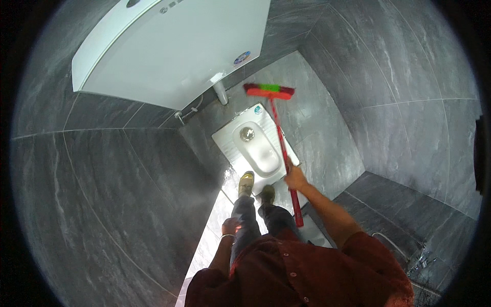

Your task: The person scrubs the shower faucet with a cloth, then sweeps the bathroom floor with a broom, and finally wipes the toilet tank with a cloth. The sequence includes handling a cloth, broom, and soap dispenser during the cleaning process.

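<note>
My right hand [296, 177] grips the red handle [283, 146] of a floor brush. The handle runs past the right side of a white ceramic squat toilet [257, 147]. At its far end, the red brush head [269, 91], with a green middle section and dark red ends, is over the grey floor beyond the toilet. Its contact with the floor is unclear. My left hand [231, 226], with a band at the wrist, hangs beside my left thigh. Its fingers are partly hidden, and I see no object in it.
A white wall-mounted cistern [172, 50] juts out at upper left, a white pipe [220, 93] below it. An angle valve [179, 116] sits on the wall. Grey tiled walls [406, 76] surround the floor [326, 126]. At lower right is a metal tap [422, 263] with a hose.
</note>
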`<action>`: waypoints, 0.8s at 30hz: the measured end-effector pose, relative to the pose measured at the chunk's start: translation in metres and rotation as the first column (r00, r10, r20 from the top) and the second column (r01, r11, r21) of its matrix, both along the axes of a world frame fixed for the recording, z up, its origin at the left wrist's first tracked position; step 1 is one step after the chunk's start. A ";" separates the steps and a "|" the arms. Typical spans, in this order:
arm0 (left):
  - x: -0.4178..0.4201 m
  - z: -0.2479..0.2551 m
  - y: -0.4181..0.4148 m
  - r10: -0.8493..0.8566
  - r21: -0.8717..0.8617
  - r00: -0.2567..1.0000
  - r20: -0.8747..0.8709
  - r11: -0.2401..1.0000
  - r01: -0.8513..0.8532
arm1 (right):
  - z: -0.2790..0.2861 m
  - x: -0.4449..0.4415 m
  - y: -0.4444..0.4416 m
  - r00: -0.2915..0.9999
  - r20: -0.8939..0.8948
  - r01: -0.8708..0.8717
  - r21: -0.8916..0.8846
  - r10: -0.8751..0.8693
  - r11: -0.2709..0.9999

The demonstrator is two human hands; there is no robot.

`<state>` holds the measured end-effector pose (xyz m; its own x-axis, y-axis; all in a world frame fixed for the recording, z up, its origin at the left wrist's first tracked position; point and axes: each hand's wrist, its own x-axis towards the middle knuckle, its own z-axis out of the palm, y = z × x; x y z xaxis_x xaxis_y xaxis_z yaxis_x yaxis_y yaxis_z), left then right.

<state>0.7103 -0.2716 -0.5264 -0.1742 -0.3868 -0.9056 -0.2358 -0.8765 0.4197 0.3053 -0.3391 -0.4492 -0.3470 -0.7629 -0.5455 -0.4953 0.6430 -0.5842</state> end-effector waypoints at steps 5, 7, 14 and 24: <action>-0.045 -0.012 -0.020 0.044 0.192 0.999 -0.031 0.981 -0.037 | 0.053 0.083 0.049 0.966 0.152 -0.243 0.283 0.207 0.928; -0.092 0.003 -0.055 -0.058 0.219 0.998 -0.026 0.974 0.063 | 0.074 0.087 0.047 0.945 0.188 -0.317 0.319 0.268 0.893; -0.176 0.013 -0.139 0.381 0.158 0.923 -0.046 0.915 -0.370 | 0.117 0.128 0.019 0.941 0.245 -0.311 0.350 0.234 0.884; -0.173 0.019 -0.093 0.542 0.153 0.837 0.074 0.823 -0.547 | 0.150 0.133 0.133 0.791 0.598 0.023 0.176 -0.126 0.984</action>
